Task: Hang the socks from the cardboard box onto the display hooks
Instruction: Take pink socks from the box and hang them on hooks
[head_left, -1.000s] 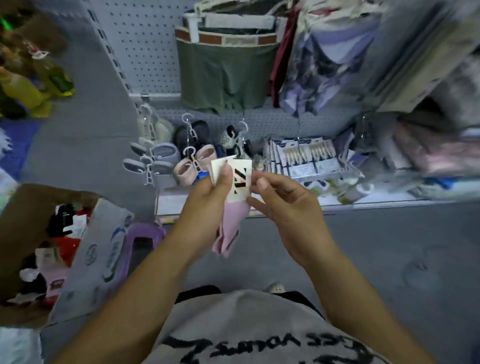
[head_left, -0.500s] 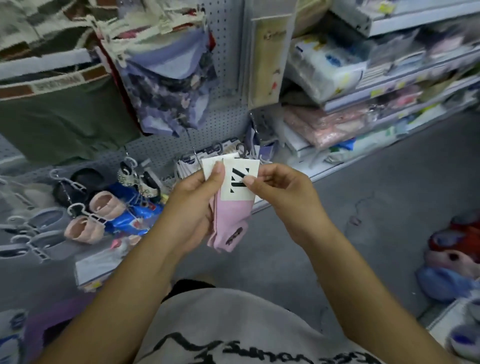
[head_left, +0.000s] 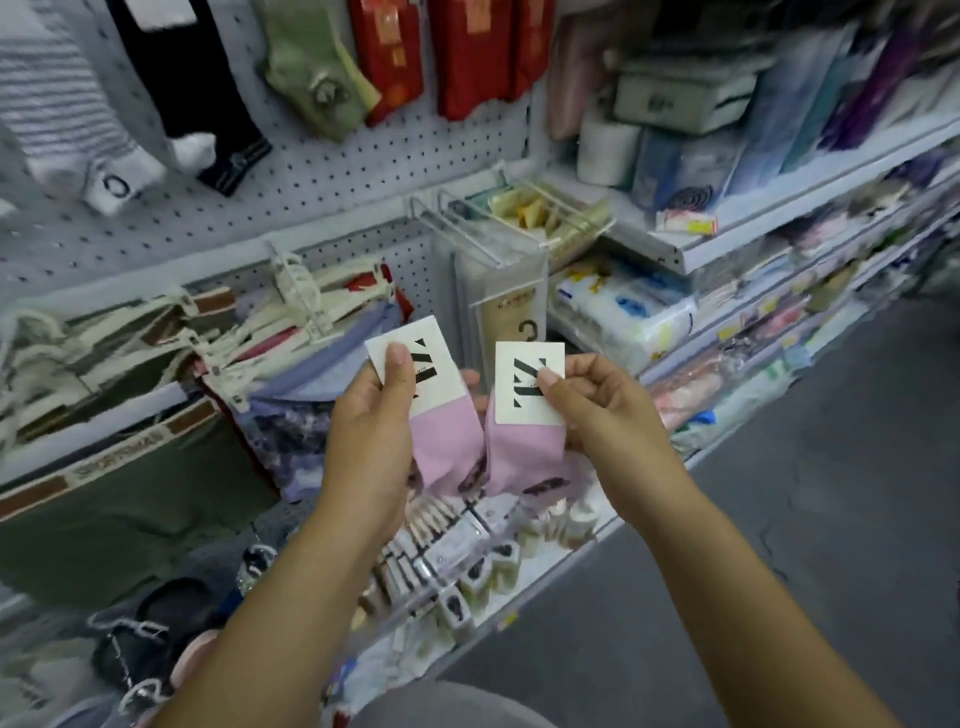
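Two pairs of pink socks with white card labels are held up side by side before the pegboard (head_left: 332, 171). My left hand (head_left: 371, 431) grips the left pink pair (head_left: 449, 452), thumb on its white card. My right hand (head_left: 597, 410) pinches the card of the right pink pair (head_left: 524, 452), which carries a small black hanger hook on top. Bare wire display hooks (head_left: 467, 234) jut from the pegboard just above the socks. Other socks (head_left: 322, 78) hang higher on the board. The cardboard box is out of view.
Hanging underwear on white hangers (head_left: 156, 364) fills the left. Shelves (head_left: 727, 244) with packaged goods run along the right. A low shelf with small boxed items (head_left: 467, 561) lies under my hands. Grey floor (head_left: 805, 519) opens to the right.
The view has risen from the low shelf to the pegboard. The single bundle held between both hands has split into two pairs, one in each hand.
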